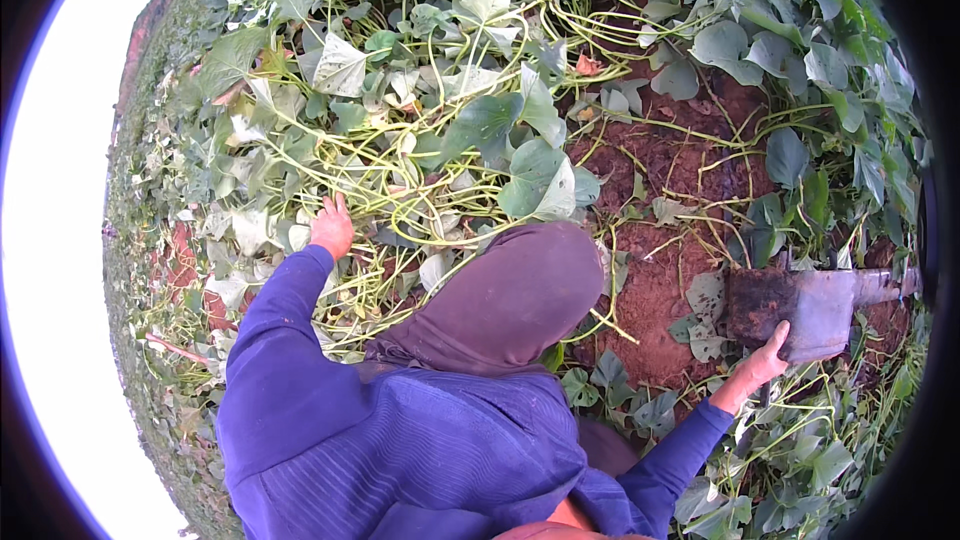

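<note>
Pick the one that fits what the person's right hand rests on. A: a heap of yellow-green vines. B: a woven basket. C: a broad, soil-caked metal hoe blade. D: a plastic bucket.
C: the right hand grips the lower edge of the broad, soil-caked metal hoe blade set on red soil, while the left hand reaches into the yellow-green vines.

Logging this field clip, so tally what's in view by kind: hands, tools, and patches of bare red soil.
Hands: 2, left hand in the vines, right hand on the hoe blade
Tools: 1
Bare red soil patches: 1 main
Total: 4
</note>
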Demonstrator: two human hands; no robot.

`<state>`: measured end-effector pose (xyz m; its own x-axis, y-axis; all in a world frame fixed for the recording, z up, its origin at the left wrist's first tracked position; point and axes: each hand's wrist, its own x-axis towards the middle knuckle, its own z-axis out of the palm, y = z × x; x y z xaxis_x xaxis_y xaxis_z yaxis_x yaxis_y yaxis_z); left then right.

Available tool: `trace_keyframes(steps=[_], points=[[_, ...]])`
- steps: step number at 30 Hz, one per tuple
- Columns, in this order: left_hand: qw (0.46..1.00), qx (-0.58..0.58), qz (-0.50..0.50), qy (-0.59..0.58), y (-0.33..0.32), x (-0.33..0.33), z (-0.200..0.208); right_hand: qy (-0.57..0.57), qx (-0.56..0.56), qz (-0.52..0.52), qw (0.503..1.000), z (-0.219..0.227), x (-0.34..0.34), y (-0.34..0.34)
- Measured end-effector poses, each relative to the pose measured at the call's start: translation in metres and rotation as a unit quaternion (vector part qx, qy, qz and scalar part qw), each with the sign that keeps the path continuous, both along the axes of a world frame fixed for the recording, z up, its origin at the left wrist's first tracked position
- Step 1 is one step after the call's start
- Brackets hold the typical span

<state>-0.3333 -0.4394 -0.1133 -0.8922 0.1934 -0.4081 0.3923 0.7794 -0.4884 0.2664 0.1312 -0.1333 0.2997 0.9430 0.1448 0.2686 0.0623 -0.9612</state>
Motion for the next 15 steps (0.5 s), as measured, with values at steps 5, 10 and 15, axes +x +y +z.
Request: trace_keyframes(steps=[5,10,15], points=[[0.987,-0.156,-0.039,0.003,0.057,0.041,0.068,0.011,-0.019,-0.011,1.000,0.002,-0.002,-0.001],[0.900,0.196,-0.390,-0.019,0.159,0.097,0.090,-0.040,-0.029,-0.035,0.998,0.001,0.004,0.000],[0.643,-0.079,-0.676,0.352,0.202,0.080,0.020,-0.059,-0.033,-0.019,0.998,0.008,-0.002,0.002]])
